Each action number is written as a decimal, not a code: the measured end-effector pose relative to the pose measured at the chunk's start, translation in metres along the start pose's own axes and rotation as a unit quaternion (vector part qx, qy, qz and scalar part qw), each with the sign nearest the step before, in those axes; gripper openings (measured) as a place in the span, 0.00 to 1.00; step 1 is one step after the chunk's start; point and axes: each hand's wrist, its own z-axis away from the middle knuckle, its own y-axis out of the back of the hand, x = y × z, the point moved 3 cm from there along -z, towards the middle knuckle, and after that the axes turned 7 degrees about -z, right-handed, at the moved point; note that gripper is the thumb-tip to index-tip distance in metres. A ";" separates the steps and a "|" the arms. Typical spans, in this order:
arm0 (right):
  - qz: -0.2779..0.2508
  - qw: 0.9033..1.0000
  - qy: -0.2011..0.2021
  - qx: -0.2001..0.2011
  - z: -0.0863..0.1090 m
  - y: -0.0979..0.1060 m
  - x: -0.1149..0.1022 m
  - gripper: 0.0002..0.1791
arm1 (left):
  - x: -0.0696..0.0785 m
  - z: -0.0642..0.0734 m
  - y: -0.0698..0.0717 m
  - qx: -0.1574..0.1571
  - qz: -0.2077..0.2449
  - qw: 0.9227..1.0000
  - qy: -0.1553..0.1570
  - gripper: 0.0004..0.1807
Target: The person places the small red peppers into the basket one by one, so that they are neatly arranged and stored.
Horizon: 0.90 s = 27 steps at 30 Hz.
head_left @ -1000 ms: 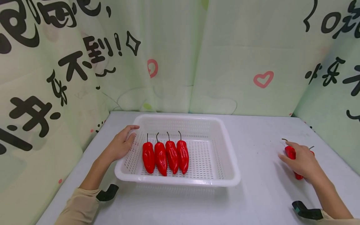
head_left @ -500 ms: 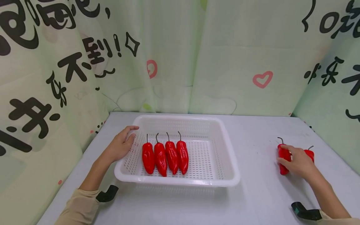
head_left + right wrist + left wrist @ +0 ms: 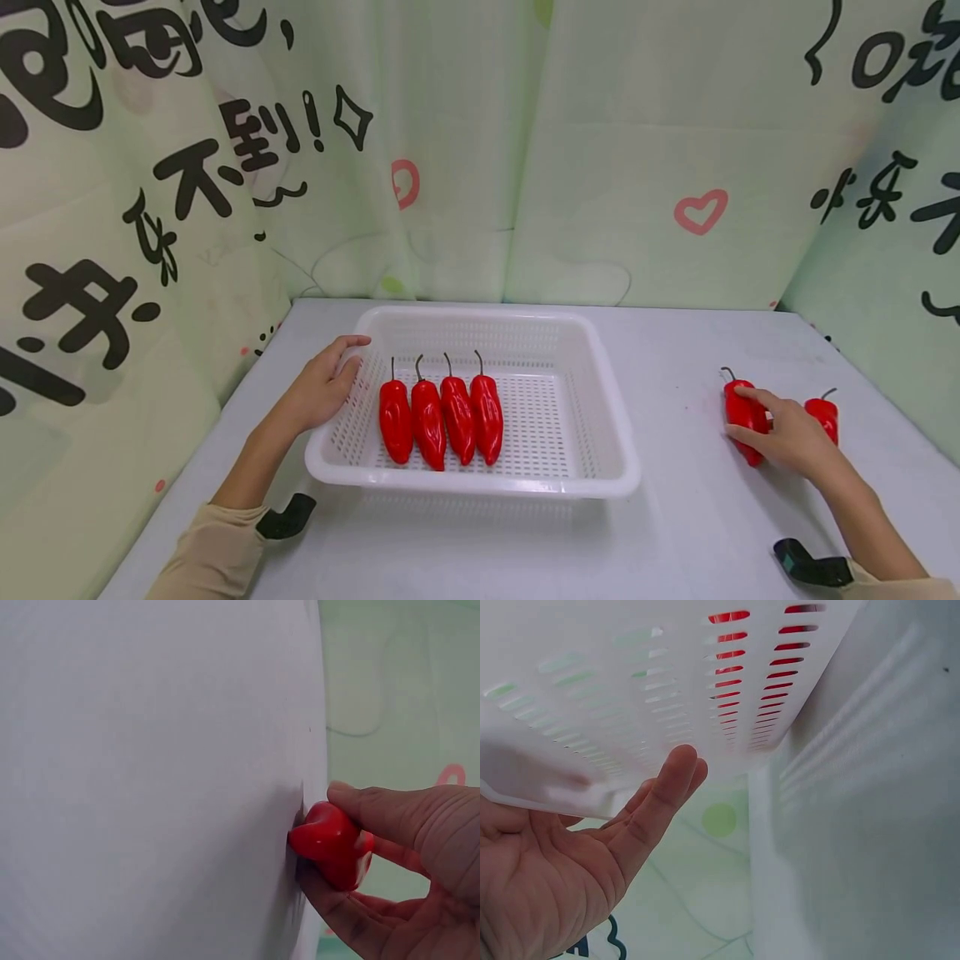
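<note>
Red pepper (image 3: 742, 411) sat pinched between thumb and fingers of the right hand (image 3: 793, 435), grip parted just around it. The left hand (image 3: 328, 383) held the white basket (image 3: 525, 484).

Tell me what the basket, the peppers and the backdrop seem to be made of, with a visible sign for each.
Basket: probably moulded white plastic, slightly glossy; regular openings pierce it.
Peppers: smooth and glossy red, with bright highlights; real or imitation, I cannot tell.
Backdrop: likely thin, matte printed cloth; it hangs in soft folds.

Downward head view, wrist close-ups of hands (image 3: 577, 870) (image 3: 450, 855)
</note>
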 end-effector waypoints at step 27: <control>-0.026 1.000 -0.003 0.004 0.001 0.002 -0.013 0.48 | 0.000 0.000 0.000 0.001 -0.002 1.000 -0.007 0.26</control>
